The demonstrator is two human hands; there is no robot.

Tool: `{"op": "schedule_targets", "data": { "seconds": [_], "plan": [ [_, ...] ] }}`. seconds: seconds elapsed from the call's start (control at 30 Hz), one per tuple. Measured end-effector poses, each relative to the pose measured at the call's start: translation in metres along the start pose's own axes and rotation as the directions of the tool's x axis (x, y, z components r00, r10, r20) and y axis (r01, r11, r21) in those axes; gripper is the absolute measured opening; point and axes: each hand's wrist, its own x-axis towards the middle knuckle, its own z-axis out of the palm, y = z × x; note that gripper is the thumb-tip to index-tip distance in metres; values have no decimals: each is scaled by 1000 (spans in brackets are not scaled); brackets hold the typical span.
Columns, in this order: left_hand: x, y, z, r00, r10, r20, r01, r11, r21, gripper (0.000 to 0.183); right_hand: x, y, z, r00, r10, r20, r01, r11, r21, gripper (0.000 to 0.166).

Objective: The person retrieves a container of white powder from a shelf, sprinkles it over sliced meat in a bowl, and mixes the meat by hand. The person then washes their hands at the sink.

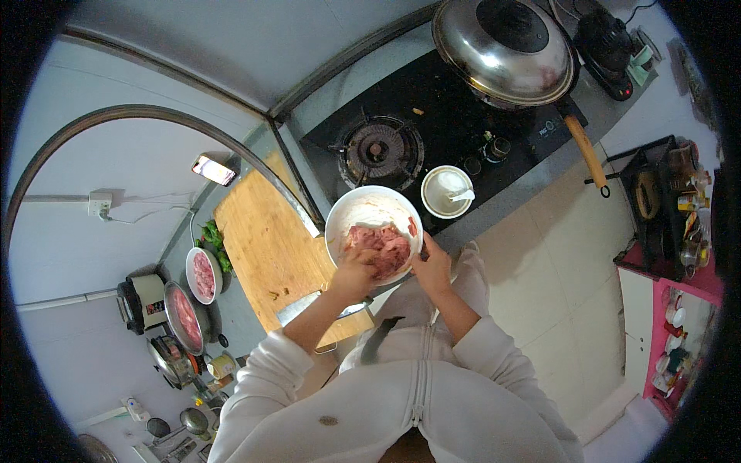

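Note:
A white bowl (359, 202) holds raw minced or sliced meat (385, 246) and is tilted slightly near the edge of the counter. The fingers of my left hand (356, 275) are in the meat, blurred and partly hidden. My right hand (431, 263) grips the bowl's right rim, thumb on top. Beside the bowl, on the hob's edge, is a smaller bowl (447, 191) with white powder and a white spoon (463, 195). A wooden cutting board (266, 226) lies to the left, with a cleaver (298, 307) partly under my left forearm.
A gas burner (380, 151) lies beyond the bowl; a lidded wok (503, 52) with a wooden handle (584, 147) stands farther right. On the left counter are a bowl of meat (204, 276), a metal basin (186, 318), green peppers (213, 237) and a cooker (142, 304). A phone (214, 169) leans by the wall.

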Motion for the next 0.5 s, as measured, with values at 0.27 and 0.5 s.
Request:
{"op": "schedule_targets", "data": {
  "seconds": [0.27,0.5],
  "plan": [
    [71,-10,10,892,-446,-72,441,894,-83,30,-5,-6,0,999,30,17,-29,998,-61,46],
    [24,-12,6,970,240,-42,-244,952,-183,24,-4,-1,-3,1000,-14,10,15,995,-99,48]
  ]
}}
